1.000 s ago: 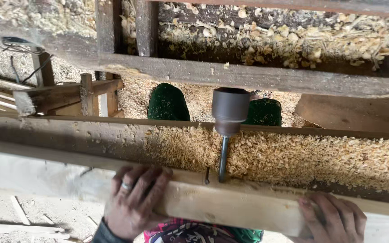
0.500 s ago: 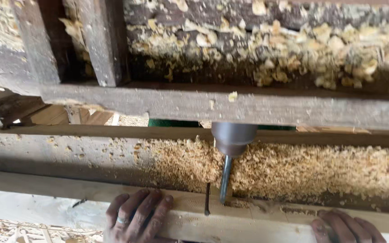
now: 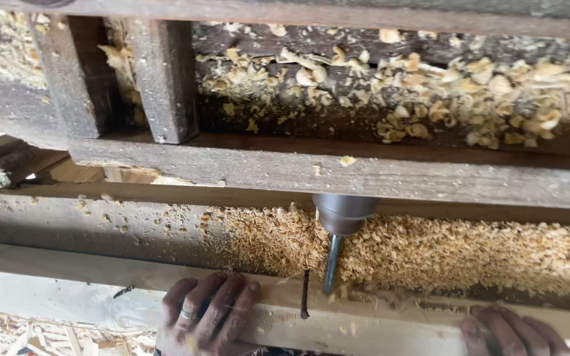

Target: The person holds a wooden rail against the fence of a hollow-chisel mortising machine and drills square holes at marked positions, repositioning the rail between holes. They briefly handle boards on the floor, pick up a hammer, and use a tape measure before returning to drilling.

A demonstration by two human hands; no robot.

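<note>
Landmark: the drill bit (image 3: 332, 264), a dark spiral shaft hanging from a grey metal chuck (image 3: 343, 214), tip meeting the top face of a pale wooden board (image 3: 377, 323).

Board runs across the bottom of the view, directly under the bit. A narrow dark slot (image 3: 305, 293) is cut into its face just left of the bit, near but not touching it. Small chips lie round the bit's tip.

Left hand (image 3: 207, 316): left of the bit and below it, palm down, fingers spread flat over the board's near edge, pressing on the wood rather than wrapped round it. A ring (image 3: 187, 314) shows on one finger.

Right hand (image 3: 510, 333): well to the right of the bit, at the frame's lower edge. Fingers curl over the board; partly cut off, so how firmly it holds cannot be told.

Behind the bit: a thick bed of sawdust (image 3: 430, 254) on the grey machine table (image 3: 100, 227), heaviest to the right. Above the chuck, a weathered wooden beam (image 3: 298, 175) crosses the view; beyond it, coarse shavings (image 3: 463, 92) lie piled on darker timber.
</note>
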